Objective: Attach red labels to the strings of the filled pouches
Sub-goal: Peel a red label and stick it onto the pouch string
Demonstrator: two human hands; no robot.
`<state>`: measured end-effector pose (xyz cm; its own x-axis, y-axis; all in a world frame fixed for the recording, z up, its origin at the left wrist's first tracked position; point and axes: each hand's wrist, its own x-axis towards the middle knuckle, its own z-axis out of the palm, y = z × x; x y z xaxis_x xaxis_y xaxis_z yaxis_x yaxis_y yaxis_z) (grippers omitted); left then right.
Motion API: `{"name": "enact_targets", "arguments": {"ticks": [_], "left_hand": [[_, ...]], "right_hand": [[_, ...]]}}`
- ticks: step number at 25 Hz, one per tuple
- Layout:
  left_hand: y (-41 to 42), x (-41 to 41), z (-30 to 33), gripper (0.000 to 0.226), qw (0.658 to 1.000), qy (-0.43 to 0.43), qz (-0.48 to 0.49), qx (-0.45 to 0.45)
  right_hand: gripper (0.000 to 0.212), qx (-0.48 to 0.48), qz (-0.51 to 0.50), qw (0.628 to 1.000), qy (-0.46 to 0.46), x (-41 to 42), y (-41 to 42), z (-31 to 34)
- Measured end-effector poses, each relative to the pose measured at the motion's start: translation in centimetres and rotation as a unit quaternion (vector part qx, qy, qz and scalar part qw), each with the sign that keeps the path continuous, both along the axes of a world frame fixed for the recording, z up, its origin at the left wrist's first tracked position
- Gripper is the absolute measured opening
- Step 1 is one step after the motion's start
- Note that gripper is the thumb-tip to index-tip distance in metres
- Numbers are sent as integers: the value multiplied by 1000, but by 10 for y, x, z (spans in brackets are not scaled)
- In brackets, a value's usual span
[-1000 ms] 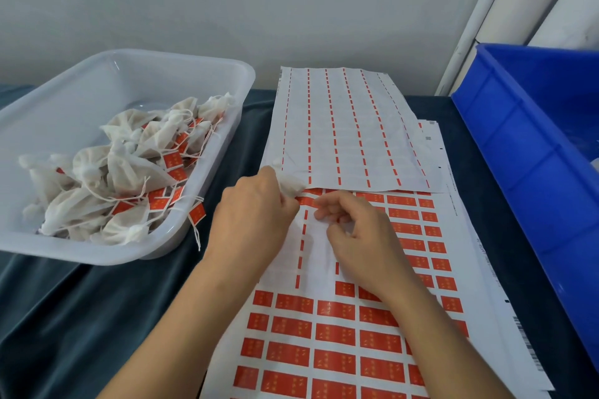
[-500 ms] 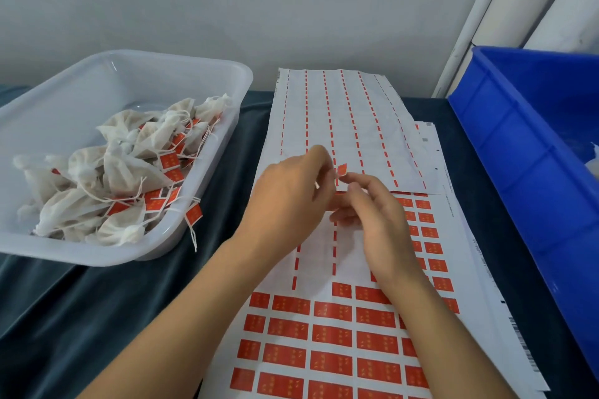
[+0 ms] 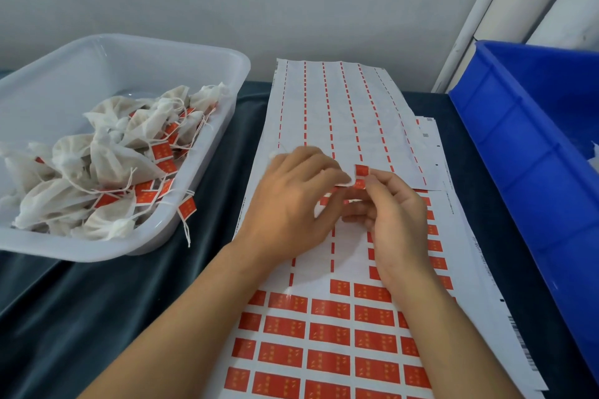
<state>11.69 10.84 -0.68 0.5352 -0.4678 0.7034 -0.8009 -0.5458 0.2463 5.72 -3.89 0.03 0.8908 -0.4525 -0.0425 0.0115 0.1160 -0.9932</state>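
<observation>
Both hands meet above a sheet of red labels [image 3: 327, 334] on the table. My left hand [image 3: 291, 204] holds a small white pouch, of which only a bit [image 3: 275, 154] shows past the knuckles. My right hand [image 3: 392, 210] pinches one peeled red label [image 3: 361, 171] between thumb and forefinger, right at my left fingertips. The pouch's string is hidden between the fingers. A clear tray [image 3: 194, 74] at the left holds several white pouches [image 3: 107, 165] with red labels on their strings.
A used label sheet [image 3: 337, 113] with only thin red strips lies beyond the hands. A blue bin [image 3: 518, 172] stands at the right edge. A dark cloth [image 3: 97, 317] covers the table. White pipes [image 3: 479, 10] run up the wall at the back right.
My right hand has lifted a red label off the sheet and brought it up to my left hand. My left hand with the pouch moved to the right to meet it.
</observation>
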Motion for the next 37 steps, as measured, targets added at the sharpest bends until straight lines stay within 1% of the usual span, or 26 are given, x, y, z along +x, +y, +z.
{"name": "enact_targets", "arguments": {"ticks": [1,2,3,4,5,6,7,8,9,11,12,15,17,21,25,29,34,37], "left_hand": [[1,4,0,19,999,-4,40,-37],[2,9,0,24,992,15,96,-84],[4,14,0,30,977,65,155,-129],[6,21,-1,37,957,142,196,-162],[9,27,-5,43,934,222,215,-179],[12,31,-11,47,917,284,215,-179],[14,34,-16,48,910,317,207,-167],[16,35,-21,44,911,325,198,-156],[17,35,-22,36,918,314,191,-151],[16,32,-20,11,932,268,190,-153],[16,29,-17,5,935,257,187,-156],[10,19,-10,11,941,267,138,-153],[5,9,-4,17,946,278,108,-128],[2,-2,8,16,946,303,54,-100],[3,-7,14,15,920,380,-15,-91],[5,-7,16,14,903,412,-58,-106],[8,-4,21,13,864,481,-96,-112],[11,-6,26,20,845,507,-107,-134]], "right_hand": [[18,9,-4,1000,0,1,-1,0],[18,15,-7,1000,0,1,-1,0],[17,13,-9,1000,0,2,-1,0],[16,6,-9,1000,0,3,-1,-1],[15,-2,-8,1000,-2,3,0,-1],[14,-10,-6,1000,-3,3,1,-2],[13,-19,-5,1000,-5,2,2,-2],[12,-29,-4,1000,-6,2,2,-3],[12,-38,-2,999,-8,1,2,-3],[12,-39,3,999,-12,0,1,-3],[12,-32,6,999,-15,0,1,-3],[15,-27,12,999,-19,-1,0,-3],[15,-33,14,999,-22,-2,-1,-3],[14,-24,17,999,-33,-2,-1,-2],[13,-17,19,999,-44,-2,-2,-2],[13,-21,24,998,-48,-3,-1,-2],[15,13,14,999,-44,-1,-5,-1],[14,24,9,999,-38,-1,-7,-2]]}}
